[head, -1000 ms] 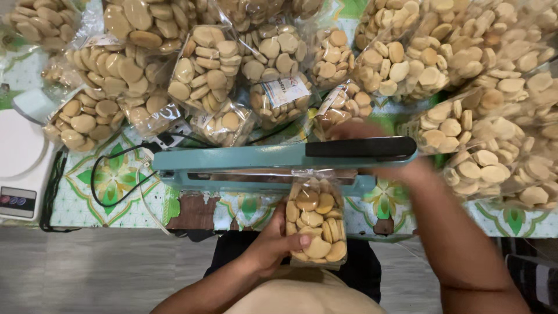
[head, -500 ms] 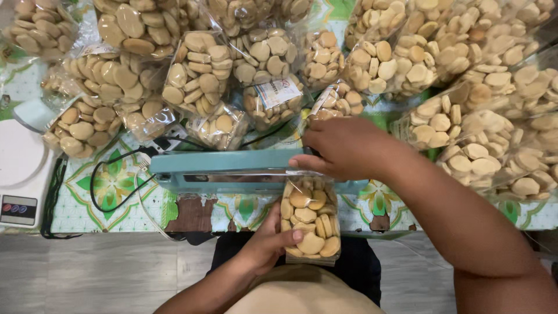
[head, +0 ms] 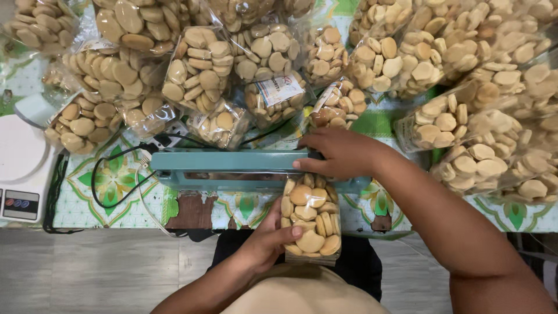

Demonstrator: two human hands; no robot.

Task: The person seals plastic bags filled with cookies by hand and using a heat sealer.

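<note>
While the teal heat sealer (head: 232,168) is pressed down by the right hand (head: 340,152), whose palm and curled fingers lie flat on the right part of its bar, the clear bag of round biscuits (head: 310,218) is kept with its open top tucked under that bar and its body hanging off the sealer's near edge. It is gripped at its lower left side by the left hand (head: 268,239), fingers wrapped partway around it, thumb on the front. A crooked or incomplete seal is judged possible if the bag's mouth is creased or a crumb is caught under the bar; a burnt film could follow from pressure held too long. The right forearm is angled in from the right of the sealer, the left from below it. Beyond the sealer, filled biscuit bags (head: 197,70) are heaped, and a white scale (head: 20,174) is seen to its left.
</note>
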